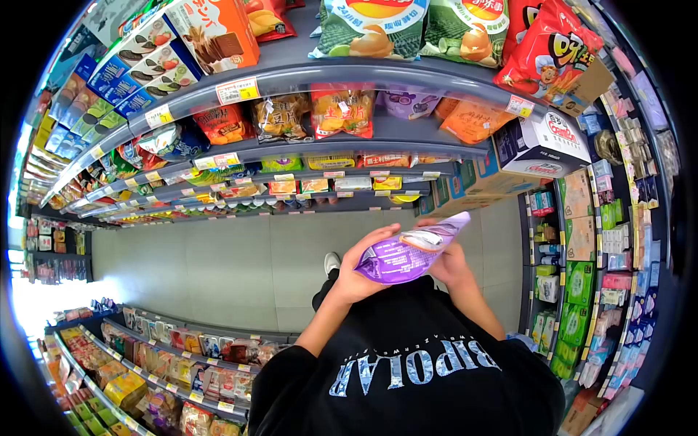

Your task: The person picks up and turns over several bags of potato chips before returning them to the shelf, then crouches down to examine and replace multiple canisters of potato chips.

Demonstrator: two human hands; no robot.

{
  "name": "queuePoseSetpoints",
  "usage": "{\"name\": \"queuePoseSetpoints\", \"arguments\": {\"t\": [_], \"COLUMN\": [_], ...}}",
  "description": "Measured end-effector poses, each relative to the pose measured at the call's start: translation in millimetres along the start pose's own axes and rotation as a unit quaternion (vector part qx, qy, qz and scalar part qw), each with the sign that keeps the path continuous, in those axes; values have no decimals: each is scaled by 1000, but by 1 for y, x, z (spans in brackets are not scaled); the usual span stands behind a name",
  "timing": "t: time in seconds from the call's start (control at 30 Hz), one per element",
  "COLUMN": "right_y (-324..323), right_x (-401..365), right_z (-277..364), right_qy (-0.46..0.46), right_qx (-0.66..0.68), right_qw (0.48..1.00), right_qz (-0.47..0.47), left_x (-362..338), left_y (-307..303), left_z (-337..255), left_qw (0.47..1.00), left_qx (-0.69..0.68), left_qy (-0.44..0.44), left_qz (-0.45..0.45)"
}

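Observation:
A purple snack bag (398,260) with small white print is held up in front of my chest. My left hand (361,265) grips its left edge, with the thumb along the near side and fingers curled around. On the other side my right hand (452,265) holds the bag's right part; its fingers are partly hidden behind the bag. The bag is tilted, with its silvery and lilac end (445,232) pointing up and to the right.
Ahead, shelves (320,149) carry crisps and boxed snacks. A white and black carton (544,145) stands at the shelf end. Packed goods (579,283) fill shelving on the right. A lower shelf (182,356) of packets lies left. Grey floor tiles (225,261) run between.

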State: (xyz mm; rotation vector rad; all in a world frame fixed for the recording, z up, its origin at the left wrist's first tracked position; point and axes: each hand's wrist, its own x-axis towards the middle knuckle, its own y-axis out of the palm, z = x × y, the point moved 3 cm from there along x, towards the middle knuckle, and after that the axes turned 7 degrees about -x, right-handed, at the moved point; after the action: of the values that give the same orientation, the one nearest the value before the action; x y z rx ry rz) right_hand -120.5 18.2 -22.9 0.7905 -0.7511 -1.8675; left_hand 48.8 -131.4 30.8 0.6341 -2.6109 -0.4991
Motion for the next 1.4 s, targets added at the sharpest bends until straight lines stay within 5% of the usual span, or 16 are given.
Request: {"name": "queuePoseSetpoints", "arguments": {"t": [0.43, 0.67, 0.77, 1.07, 1.13, 1.2, 1.27, 1.4], "right_y": [13, -31, -24, -2, 18, 5, -12, -29], "right_x": [5, -1, -4, 4, -6, -4, -11, -17], "right_z": [-39, -60, -51, -25, -12, -23, -34, -38], "right_qy": [65, 84, 42, 88, 109, 145, 185, 236], "right_qx": [38, -20, -142, 47, -125, 24, -118, -72], "right_qw": [997, 995, 978, 992, 975, 983, 974, 961], "right_qz": [-23, -47, -145, -82, -150, -112, -50, 125], "left_x": [-14, -20, -22, -2, 4, 3, 8, 15], "left_y": [12, 15, 13, 21, 28, 28, 29, 27], "left_z": [-6, -9, -15, -20, -18, -9, -12, -14], "left_qw": [997, 989, 993, 983, 990, 993, 992, 993], "left_qx": [6, -11, 62, 154, 116, 102, 125, 111], "left_qy": [24, -72, -69, 80, 65, 47, -8, 20], "left_qz": [-74, -128, -76, 56, 47, 33, 1, -31]}}
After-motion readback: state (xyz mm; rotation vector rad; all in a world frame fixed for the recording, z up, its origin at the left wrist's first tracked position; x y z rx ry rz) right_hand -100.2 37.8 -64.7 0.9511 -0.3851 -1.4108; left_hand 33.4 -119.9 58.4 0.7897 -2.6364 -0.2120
